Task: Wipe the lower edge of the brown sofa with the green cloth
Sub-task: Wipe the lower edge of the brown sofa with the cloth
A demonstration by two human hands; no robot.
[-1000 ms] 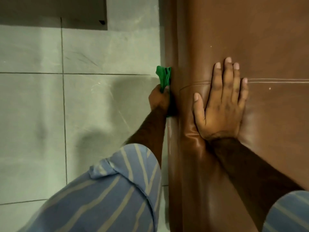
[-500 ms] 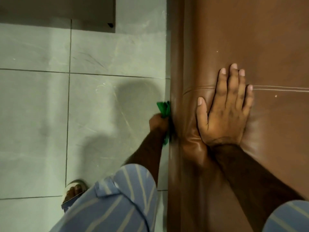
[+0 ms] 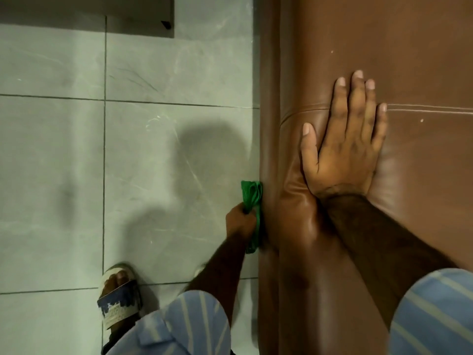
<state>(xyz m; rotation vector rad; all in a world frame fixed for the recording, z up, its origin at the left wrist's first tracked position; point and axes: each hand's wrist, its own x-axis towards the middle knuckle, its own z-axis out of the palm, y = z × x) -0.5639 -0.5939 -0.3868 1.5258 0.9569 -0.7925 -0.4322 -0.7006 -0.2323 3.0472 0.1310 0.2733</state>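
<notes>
The brown leather sofa (image 3: 332, 47) fills the right half of the view, its lower edge running down the frame where it meets the floor. My left hand (image 3: 240, 222) is closed around a bunched green cloth (image 3: 252, 193), which is pressed against that lower edge. One end of the cloth sticks out above my fist and another hangs below it. My right hand (image 3: 345, 147) lies flat on the sofa's top surface, palm down and fingers spread, across a stitched seam.
Grey tiled floor (image 3: 128, 162) covers the left side. My foot in a sandal (image 3: 119, 298) stands on it near the bottom. A dark furniture base with a small leg (image 3: 165, 23) sits at the top left.
My left hand has drawn the green cloth along the sofa's lower edge toward me, from beside my right fingertips to below my right wrist. My sandalled foot has come into view.
</notes>
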